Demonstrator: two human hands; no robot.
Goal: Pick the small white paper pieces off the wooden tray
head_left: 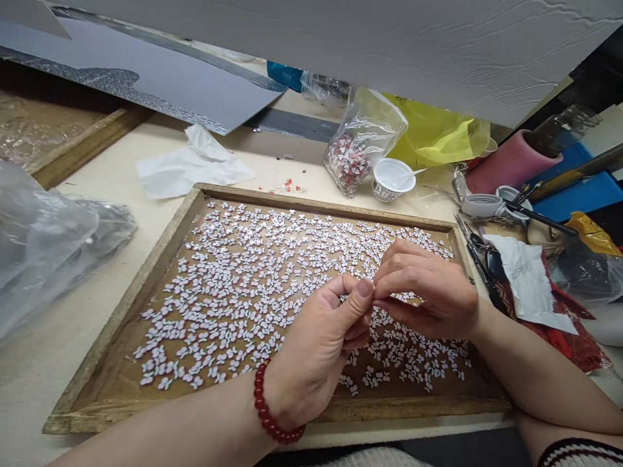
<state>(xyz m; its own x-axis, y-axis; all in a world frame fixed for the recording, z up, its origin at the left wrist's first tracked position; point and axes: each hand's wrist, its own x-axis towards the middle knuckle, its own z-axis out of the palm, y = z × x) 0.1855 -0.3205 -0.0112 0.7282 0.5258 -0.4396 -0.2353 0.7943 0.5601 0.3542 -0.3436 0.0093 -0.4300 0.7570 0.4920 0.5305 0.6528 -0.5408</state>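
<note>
A shallow wooden tray (pixel 146 272) lies on the table in front of me, covered with several small white butterfly-shaped pieces (pixel 233 279). Both hands hover over its near right part. My left hand (pixel 321 344), with a red bead bracelet on the wrist, has its fingers curled and its thumb pinched against the fingers of my right hand (pixel 423 292). Where the fingertips meet, a tiny piece is held; it is too small to name. My right hand's fingers are pressed together in a pinch.
Behind the tray lie a white tissue (pixel 195 165), a clear bag of red-and-white pieces (pixel 355 149), a small white cup (pixel 392 178) and a yellow bag (pixel 438 136). Scissors, tools and paper (pixel 525 279) crowd the right. Crumpled clear plastic (pixel 53 240) sits left.
</note>
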